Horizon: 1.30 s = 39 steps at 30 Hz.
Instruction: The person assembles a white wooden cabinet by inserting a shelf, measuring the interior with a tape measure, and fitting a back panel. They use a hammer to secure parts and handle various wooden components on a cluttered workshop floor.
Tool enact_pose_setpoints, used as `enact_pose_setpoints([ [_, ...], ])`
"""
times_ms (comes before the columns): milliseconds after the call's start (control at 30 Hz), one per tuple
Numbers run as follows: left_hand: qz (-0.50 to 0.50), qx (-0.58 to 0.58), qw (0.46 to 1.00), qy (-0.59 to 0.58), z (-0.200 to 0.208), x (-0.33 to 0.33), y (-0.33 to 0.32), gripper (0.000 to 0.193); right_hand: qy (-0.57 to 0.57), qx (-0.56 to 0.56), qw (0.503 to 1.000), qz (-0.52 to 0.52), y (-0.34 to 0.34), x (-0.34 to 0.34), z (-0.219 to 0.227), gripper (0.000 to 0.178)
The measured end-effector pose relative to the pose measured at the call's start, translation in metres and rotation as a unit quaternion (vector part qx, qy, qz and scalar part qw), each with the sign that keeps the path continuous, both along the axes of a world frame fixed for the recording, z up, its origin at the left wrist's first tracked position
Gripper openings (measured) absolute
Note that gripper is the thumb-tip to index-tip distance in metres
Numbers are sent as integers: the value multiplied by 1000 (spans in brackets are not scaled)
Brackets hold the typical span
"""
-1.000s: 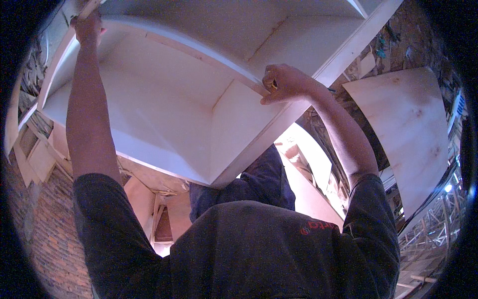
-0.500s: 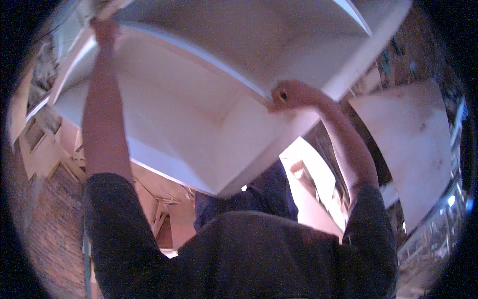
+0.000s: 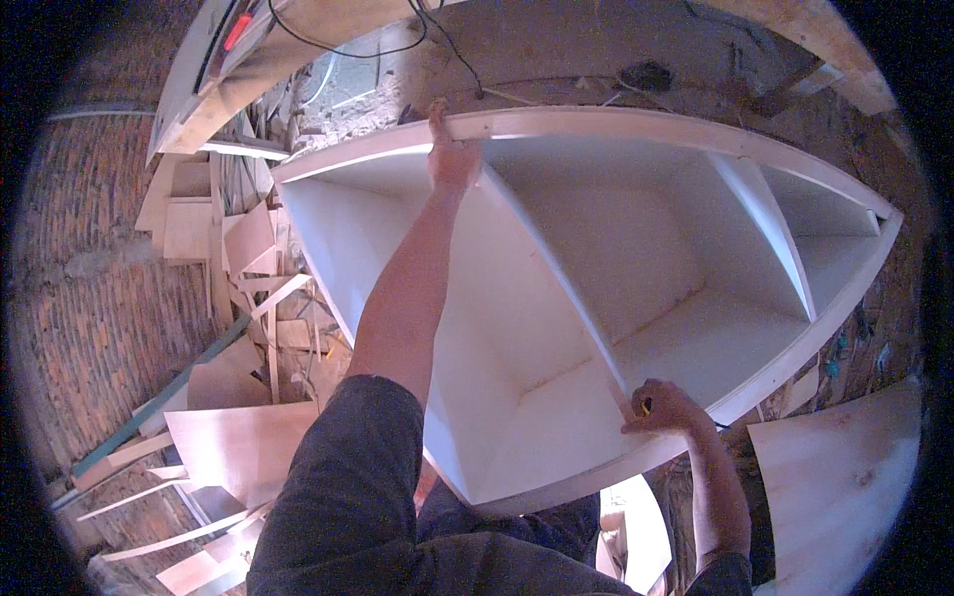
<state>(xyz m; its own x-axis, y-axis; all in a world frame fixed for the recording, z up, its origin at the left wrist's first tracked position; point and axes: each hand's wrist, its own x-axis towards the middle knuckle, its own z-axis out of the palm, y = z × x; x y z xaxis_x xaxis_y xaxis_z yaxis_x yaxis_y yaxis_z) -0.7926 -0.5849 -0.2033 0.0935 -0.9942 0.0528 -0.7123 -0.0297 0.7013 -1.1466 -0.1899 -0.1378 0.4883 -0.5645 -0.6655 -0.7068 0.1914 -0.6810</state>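
Largest in view, and directly in front of the body: a white cabinet (image 3: 616,238) with pale wooden edges, open side up toward the head, far rim running across the upper middle, near corner just above dark trousers (image 3: 561,521). Down the left, a worn brick surface (image 3: 109,348). At lower right, a broad pale panel (image 3: 845,487), apart from the cabinet. Across the upper left corner, a thick timber piece (image 3: 229,109). Beside the cabinet on its left, a loose scatter of wood offcuts (image 3: 243,447), flat and narrow pieces together. Inside the cabinet, a left-hand divider (image 3: 556,273) and a right-hand divider (image 3: 770,223), with three compartments between the walls. On the far rim, close to the left-hand divider, the left hand (image 3: 453,157), clamped over the edge, fingertips partly hidden. At the near end of that same divider, touching it, the right hand (image 3: 664,409), fingers curled together around a small yellow-and-dark thing (image 3: 647,405), too little of it visible to identify. Up top, a thin dark cable (image 3: 397,48); beside it, a small red thing (image 3: 238,31).
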Motion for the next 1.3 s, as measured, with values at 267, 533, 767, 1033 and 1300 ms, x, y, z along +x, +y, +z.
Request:
enact_pose_setpoints([
  [267, 25, -60, 998, -22, -9, 1, 0, 94, 9, 56, 998, 10, -6, 4, 5, 45],
  [533, 9, -64, 998, 23, -10, 5, 5, 100, 3, 98, 995, 3, -7, 2, 7, 45],
  [767, 11, -53, 999, 0, 6, -2, 12, 101, -5, 47, 999, 18, -1, 2, -1, 44],
  [1033, -1, -27, 1000, -11, 17, -5, 11, 98, -14, 41, 999, 24, 5, 0, -10, 43],
  [1300, -45, -44, 996, -68, -32, 21, -13, 99, 74, 4, 996, -57, -2, 3, 30, 52],
])
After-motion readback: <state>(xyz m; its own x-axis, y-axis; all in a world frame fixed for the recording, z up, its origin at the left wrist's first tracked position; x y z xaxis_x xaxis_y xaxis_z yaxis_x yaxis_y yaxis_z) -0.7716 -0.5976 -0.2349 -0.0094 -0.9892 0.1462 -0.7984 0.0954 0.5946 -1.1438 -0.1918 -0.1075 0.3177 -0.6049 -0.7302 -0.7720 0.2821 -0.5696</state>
